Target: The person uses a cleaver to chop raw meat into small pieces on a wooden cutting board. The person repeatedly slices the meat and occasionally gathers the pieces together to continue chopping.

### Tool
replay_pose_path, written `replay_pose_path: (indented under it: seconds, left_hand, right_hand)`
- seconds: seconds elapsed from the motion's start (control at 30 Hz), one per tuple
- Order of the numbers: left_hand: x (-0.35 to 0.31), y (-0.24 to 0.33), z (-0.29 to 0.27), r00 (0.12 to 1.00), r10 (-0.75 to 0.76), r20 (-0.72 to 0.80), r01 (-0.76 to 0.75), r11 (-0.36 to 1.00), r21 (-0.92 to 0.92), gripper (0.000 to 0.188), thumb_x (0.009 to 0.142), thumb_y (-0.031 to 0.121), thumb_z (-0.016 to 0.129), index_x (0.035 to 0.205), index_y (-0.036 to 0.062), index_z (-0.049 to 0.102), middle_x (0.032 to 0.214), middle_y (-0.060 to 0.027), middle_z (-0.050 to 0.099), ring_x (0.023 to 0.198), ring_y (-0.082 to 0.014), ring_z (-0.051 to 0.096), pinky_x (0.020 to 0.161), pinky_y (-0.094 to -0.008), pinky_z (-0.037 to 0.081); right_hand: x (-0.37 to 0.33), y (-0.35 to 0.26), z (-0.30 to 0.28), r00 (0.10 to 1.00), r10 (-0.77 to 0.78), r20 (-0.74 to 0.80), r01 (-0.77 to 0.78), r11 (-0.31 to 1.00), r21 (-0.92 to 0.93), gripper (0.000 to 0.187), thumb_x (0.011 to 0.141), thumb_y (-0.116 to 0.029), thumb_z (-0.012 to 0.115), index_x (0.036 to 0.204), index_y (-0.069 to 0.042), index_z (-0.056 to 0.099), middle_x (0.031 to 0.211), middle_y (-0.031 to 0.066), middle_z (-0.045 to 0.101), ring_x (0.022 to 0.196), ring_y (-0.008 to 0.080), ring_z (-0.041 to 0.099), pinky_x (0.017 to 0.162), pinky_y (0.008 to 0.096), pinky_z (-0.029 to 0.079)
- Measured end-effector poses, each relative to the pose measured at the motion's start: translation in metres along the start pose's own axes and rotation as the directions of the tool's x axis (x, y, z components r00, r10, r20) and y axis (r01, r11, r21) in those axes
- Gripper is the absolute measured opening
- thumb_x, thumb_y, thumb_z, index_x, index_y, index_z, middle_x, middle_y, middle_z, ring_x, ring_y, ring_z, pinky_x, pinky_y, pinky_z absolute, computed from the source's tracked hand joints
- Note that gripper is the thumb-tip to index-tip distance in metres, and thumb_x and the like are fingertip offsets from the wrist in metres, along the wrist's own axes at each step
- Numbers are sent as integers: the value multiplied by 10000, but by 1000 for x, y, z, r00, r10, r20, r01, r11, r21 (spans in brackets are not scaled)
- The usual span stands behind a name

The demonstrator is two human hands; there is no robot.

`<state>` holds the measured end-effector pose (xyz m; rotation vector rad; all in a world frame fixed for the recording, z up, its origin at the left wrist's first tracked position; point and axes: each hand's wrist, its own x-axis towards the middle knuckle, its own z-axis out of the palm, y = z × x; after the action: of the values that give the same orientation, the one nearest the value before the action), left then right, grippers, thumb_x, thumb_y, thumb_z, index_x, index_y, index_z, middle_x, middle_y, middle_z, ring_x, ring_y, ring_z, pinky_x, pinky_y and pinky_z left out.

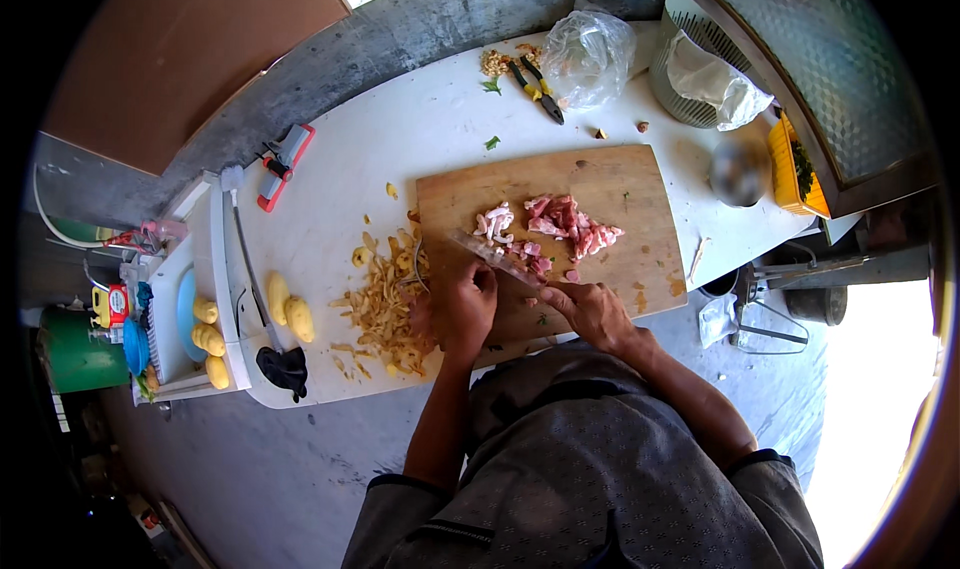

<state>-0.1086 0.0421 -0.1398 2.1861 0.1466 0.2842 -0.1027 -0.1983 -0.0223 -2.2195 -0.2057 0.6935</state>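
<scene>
My right hand (592,314) grips a kitchen knife (497,258) by its handle over the wooden cutting board (640,209). The blade points up and to the left, across the board's near left part. My left hand (468,304) is closed with its fingers curled in by the blade's near side; what they hold, if anything, is hidden. Just beyond the blade lie pale strips of fatty meat (494,223). Small pink meat pieces (540,265) lie beside the blade. Farther right on the board sits a larger heap of cut raw meat (572,225).
Potato peelings (385,294) spread left of the board, near two peeled potatoes (298,319). More potatoes (208,339) rest by the sink (212,269). Pliers (540,91), a plastic bag (590,54), a slatted bin (690,69) and a metal bowl (740,172) stand along the far side.
</scene>
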Motion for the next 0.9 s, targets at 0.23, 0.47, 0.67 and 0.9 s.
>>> replay_pose_path:
  seconds: [0.23, 0.47, 0.67, 0.9]
  left_hand:
    - [54, -11, 0, 1000, 26, 15, -21, 961, -275, 171, 975, -59, 717, 1128, -9, 774, 868, -63, 769, 794, -120, 725, 757, -296, 577]
    - [98, -43, -24, 980, 98, -176, -152, 934, -324, 302, 953, -52, 791, 1248, 12, 782, 1075, -86, 809, 884, -92, 729, 780, -264, 590]
    - [92, 83, -26, 745, 501, 440, -490, 859, -148, 203, 936, 84, 820, 1132, 30, 828, 1209, -84, 821, 1226, -259, 701, 1095, -385, 555]
    - [73, 92, 15, 555, 602, 574, -597, 769, -229, 314, 892, -35, 742, 1178, 57, 834, 1301, -73, 788, 1278, -323, 654, 1107, -436, 534]
  right_hand:
    - [-9, 10, -11, 982, -9, -189, 3, 999, -34, 581, 1084, -626, 571, 1387, -165, 749, 945, 262, 774, 999, 488, 745, 873, 572, 582]
    - [-24, 16, -26, 970, -157, -187, 105, 959, -263, 578, 1045, -554, 680, 1434, -127, 658, 811, 176, 763, 779, 427, 761, 714, 544, 603]
    - [-19, 19, -25, 947, -275, -165, 209, 919, -335, 468, 1005, -462, 766, 1234, -62, 690, 816, 154, 766, 766, 399, 755, 716, 503, 603]
    - [-10, 22, -20, 944, -322, -74, 258, 857, -446, 494, 1005, -505, 742, 1228, -71, 669, 846, 174, 778, 799, 408, 759, 742, 519, 601]
